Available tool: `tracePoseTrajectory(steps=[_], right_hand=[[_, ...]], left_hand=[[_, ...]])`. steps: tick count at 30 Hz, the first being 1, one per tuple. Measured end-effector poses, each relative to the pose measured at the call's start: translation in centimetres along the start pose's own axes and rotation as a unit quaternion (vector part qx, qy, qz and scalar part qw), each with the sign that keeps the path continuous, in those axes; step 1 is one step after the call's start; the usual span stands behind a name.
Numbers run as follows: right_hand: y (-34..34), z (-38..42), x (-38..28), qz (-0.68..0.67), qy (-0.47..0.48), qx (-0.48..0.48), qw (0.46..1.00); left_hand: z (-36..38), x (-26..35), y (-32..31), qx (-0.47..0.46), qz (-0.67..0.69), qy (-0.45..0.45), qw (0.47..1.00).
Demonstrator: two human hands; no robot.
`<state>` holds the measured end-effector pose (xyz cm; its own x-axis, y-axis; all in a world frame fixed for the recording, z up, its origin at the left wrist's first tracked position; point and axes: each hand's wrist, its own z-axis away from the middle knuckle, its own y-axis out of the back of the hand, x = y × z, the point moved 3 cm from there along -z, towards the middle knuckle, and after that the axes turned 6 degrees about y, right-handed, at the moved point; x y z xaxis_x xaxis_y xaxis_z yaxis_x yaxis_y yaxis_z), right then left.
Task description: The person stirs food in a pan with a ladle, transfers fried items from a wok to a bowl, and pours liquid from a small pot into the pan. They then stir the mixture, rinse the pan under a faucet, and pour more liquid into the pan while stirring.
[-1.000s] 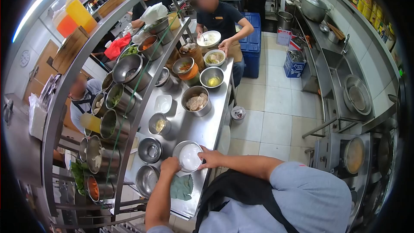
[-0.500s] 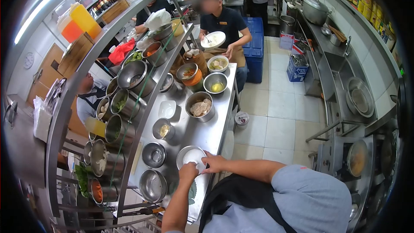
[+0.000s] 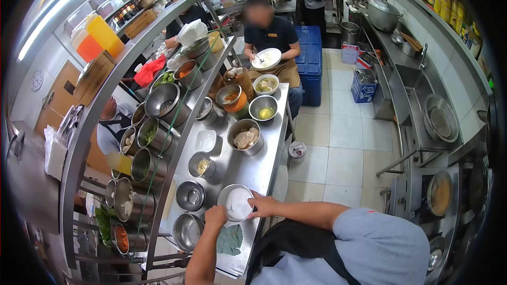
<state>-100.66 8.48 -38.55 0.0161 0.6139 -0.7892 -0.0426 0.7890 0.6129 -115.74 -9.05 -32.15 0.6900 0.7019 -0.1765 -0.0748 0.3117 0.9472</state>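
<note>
A metal bowl (image 3: 224, 194) with white, powdery contents stands near the front edge of the steel table. My right hand (image 3: 262, 205) grips its right rim. At the bowl's lower left is my left hand (image 3: 215, 216), its fingers curled closed; what they hold, if anything, is hidden. Just below lies a green cloth (image 3: 229, 239). Two metal bowls, one upper (image 3: 190, 195) and one lower (image 3: 187, 231), sit to the left. Farther up are a small pot with pale yellowish contents (image 3: 202, 165) and a larger pot holding pale pieces (image 3: 246, 138).
A shelf rack with several metal pots (image 3: 148, 164) runs along the left. Across the table a person (image 3: 270, 37) holds a white plate (image 3: 266, 58) and a utensil. A blue bin (image 3: 308, 63) stands behind. Right of the tiled aisle is a sink counter (image 3: 409, 82).
My left hand has moved left from over the bowl to its lower-left side, uncovering more of the cloth. My right hand stays on the rim. The person opposite has lowered the plate.
</note>
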Motion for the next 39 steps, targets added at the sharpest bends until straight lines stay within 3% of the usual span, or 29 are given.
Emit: tracePoseTrajectory(steps=[3, 14, 16, 21, 28, 33, 39], right_hand=[[0.2, 0.1, -0.1, 0.003, -0.009, -0.004, 1.0], [-0.1, -0.1, 0.1, 0.014, 0.008, 0.019, 1.0], [0.6, 0.0, -0.5, -0.019, -0.021, -0.019, 0.999], [0.3, 0.2, -0.3, 0.0, -0.01, 0.007, 1.0], [1.1, 0.5, -0.9, -0.007, -0.022, -0.023, 0.999], [0.5, 0.2, -0.3, -0.002, -0.012, -0.009, 1.0], [-0.4, -0.3, 0.3, 0.0, 0.003, 0.006, 1.0]], left_hand=[[1.5, 1.4, -0.4, -0.062, 0.07, -0.015, 0.995], [0.2, 6.4, 1.8, 0.008, 0.069, -0.027, 0.997], [-0.8, 6.5, 1.0, 0.032, 0.056, -0.022, 0.998], [-2.2, 4.4, 0.7, 0.066, 0.007, 0.006, 0.998], [0.6, 0.9, 0.8, 0.002, -0.043, 0.006, 0.999], [2.3, 3.2, 0.2, -0.067, 0.058, -0.002, 0.996], [0.9, 6.7, 0.7, 0.013, 0.09, -0.025, 0.996]])
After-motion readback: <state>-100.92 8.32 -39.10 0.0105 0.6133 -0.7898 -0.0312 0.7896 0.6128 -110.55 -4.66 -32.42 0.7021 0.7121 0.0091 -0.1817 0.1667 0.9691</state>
